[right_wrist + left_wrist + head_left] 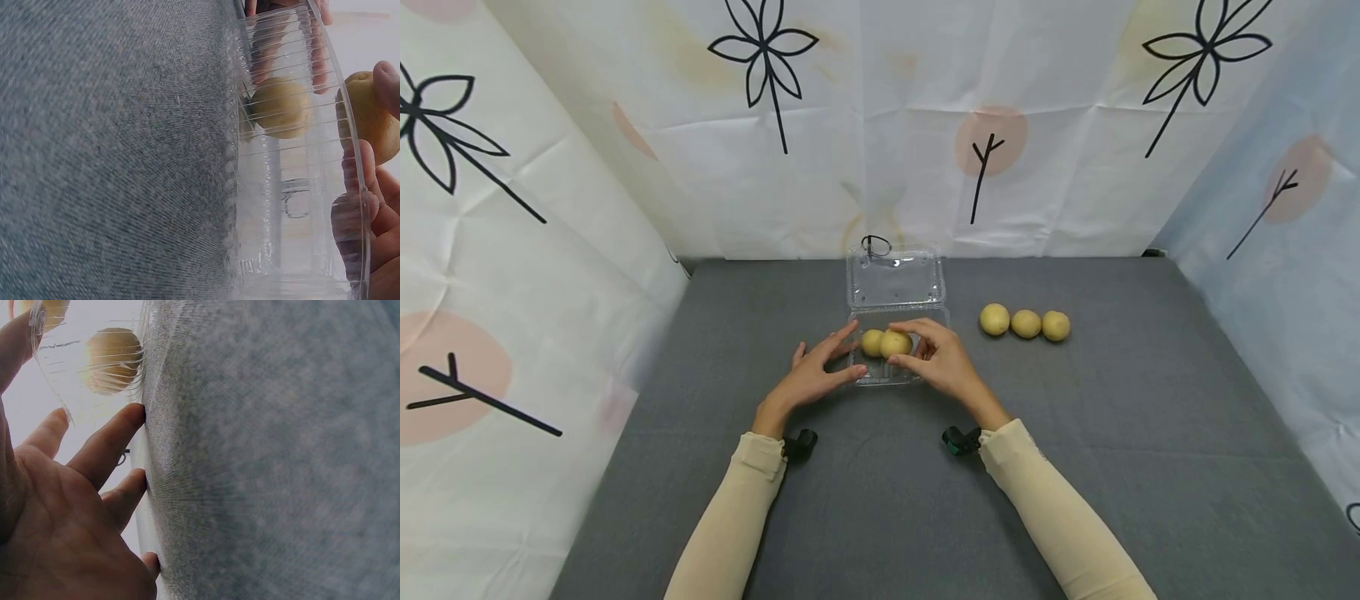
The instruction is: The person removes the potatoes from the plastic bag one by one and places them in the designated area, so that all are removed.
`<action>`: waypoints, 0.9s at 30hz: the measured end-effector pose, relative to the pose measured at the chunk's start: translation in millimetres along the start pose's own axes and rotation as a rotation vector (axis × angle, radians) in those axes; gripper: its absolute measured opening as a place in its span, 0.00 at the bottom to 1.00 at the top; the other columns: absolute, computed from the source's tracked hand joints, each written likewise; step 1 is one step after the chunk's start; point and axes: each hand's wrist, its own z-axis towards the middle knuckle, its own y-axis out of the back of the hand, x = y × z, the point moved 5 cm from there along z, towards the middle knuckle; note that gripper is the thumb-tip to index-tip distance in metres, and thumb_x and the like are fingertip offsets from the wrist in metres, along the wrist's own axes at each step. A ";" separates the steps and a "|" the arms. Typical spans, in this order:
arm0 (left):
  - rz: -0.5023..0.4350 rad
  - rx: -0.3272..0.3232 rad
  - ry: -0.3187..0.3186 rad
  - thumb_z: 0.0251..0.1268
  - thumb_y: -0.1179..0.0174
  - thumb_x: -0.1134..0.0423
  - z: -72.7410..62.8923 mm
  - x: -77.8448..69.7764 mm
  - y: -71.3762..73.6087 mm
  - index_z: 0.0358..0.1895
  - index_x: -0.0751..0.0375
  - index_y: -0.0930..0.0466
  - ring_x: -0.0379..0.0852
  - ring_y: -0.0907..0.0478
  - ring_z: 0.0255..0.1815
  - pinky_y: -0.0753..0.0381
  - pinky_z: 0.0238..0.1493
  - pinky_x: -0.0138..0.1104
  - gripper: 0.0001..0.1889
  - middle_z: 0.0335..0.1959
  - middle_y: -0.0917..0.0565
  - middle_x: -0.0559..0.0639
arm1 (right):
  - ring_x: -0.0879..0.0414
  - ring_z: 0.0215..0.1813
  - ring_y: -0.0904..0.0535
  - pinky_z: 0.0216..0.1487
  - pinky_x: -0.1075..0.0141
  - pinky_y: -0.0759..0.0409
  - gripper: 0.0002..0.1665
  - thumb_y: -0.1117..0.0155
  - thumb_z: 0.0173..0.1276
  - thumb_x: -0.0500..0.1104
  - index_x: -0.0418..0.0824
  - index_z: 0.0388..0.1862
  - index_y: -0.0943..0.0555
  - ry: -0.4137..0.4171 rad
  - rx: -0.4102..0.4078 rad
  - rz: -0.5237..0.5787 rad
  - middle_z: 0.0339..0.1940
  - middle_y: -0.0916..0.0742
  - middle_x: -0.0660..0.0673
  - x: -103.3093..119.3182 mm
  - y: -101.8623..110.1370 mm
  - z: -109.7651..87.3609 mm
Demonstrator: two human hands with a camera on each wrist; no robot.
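A clear plastic clamshell box (880, 381) stands unfolded on the grey cloth, its lid (897, 283) tipped back toward the wall. One round yellow fruit (284, 115) lies inside, seen through the ribbed side in the right wrist view. My right hand (949, 360) pinches a second yellow fruit (369, 122) between thumb and fingers, at rim height over the base. At the box's left side is my left hand (815, 375), fingers spread. Its thumb reaches over the rim in the left wrist view, while its fingertips (134, 414) point down near the cloth.
Right of the box, three more yellow fruits (1026, 323) sit in a row on the grey cloth (880, 500). White printed fabric (910, 183) hangs behind the table and along both sides. Each wrist wears a small black camera (801, 444).
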 end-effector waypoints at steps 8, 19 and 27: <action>0.008 0.001 0.009 0.69 0.39 0.37 -0.6 0.9 0.3 0.82 0.27 0.54 0.52 0.58 0.87 0.79 0.77 0.63 0.44 0.75 0.28 0.45 | 0.45 0.26 0.24 0.27 0.67 0.26 0.28 0.23 0.59 0.31 0.29 0.60 0.18 0.013 -0.008 -0.010 0.54 0.14 0.32 2.9 6.3 -4.7; -0.007 0.000 0.006 0.69 0.38 0.38 0.2 1.7 0.1 0.82 0.26 0.54 0.50 0.57 0.87 0.79 0.77 0.63 0.44 0.75 0.27 0.45 | 0.51 0.24 0.26 0.26 0.66 0.28 0.29 0.23 0.58 0.30 0.28 0.59 0.18 -0.001 -0.068 0.014 0.53 0.14 0.31 3.3 16.5 -10.2; -0.020 -0.003 0.002 0.69 0.37 0.38 -0.4 0.9 0.6 0.83 0.30 0.52 0.49 0.56 0.86 0.79 0.77 0.62 0.44 0.75 0.27 0.44 | 0.56 0.22 0.29 0.23 0.67 0.30 0.28 0.23 0.56 0.28 0.27 0.58 0.18 0.029 -0.117 0.032 0.47 0.14 0.31 4.8 25.6 -17.2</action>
